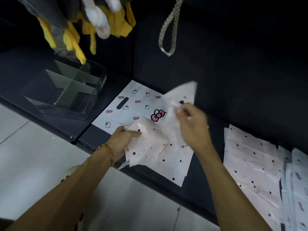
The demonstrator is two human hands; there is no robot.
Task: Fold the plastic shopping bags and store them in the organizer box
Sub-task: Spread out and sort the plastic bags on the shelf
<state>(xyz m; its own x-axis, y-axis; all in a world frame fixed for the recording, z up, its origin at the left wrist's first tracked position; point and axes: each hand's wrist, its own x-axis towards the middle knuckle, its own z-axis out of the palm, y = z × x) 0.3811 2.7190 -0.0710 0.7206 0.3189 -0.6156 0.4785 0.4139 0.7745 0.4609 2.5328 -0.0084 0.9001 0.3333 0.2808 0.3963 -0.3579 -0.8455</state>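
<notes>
On the black shelf (196, 177): polka-dot bag (166, 155) lay at six o'clock.
Room: pale floor (30, 155); organizer box (70, 92) at ten o'clock.
Left hand (123, 139): fingers pinched the bag's edge.
Right hand (191, 124): blurred, pinching a raised corner.
Risk: slick plastic could slip, spoiling the fold.

A black shelf (196, 185) is set against a dark wall (233, 64). Below the shelf is a light grey tiled floor (33, 155). Above the shelf hang a braided rope loop (168, 30) and yellow cloths (73, 39).
</notes>
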